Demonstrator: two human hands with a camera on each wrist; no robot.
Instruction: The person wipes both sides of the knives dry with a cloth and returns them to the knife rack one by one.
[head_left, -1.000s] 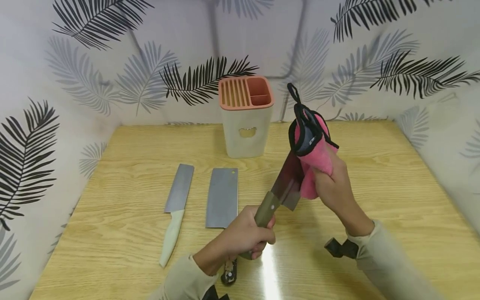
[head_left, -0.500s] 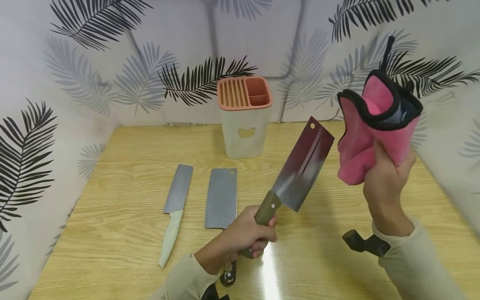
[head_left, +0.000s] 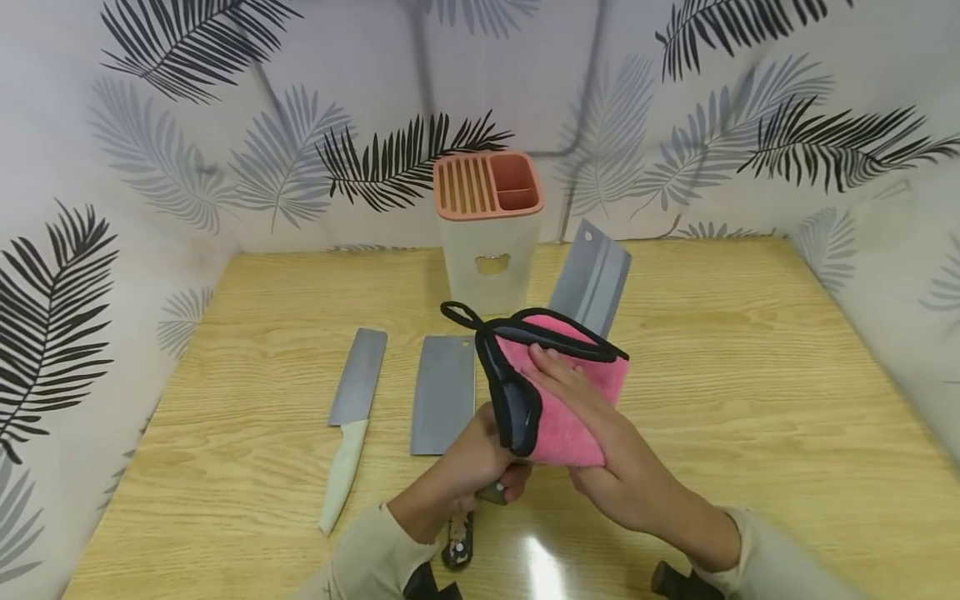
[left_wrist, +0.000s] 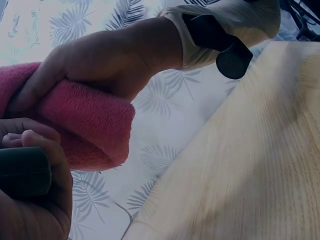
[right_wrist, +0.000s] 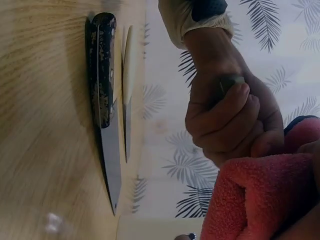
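In the head view my left hand (head_left: 472, 458) grips the olive-green handle of a cleaver (head_left: 591, 279), which is held above the table with its blade slanting up and away. A pink cloth (head_left: 570, 425) with black edging and a hanging loop is folded over the lower blade and hides it. My right hand (head_left: 630, 479) holds this cloth, its fingers laid along the top. The left wrist view has the cleaver handle's end (left_wrist: 25, 172) inside the curled left fingers. Seen from the right wrist, the left fist (right_wrist: 230, 115) closes round that handle beside the cloth.
On the wooden table (head_left: 750, 375) lie a knife (head_left: 347, 467) with a pale handle and a second cleaver (head_left: 441, 396) with a worn dark handle, partly under my left forearm. Behind them stands a white knife holder (head_left: 491, 242) with a slotted orange top. Leaf-patterned sheeting surrounds the table.
My right hand lifted the cloth off the blade to the right, then brought it back left and down onto the lower blade. The left hand keeps its grip; the blade has tilted slightly.
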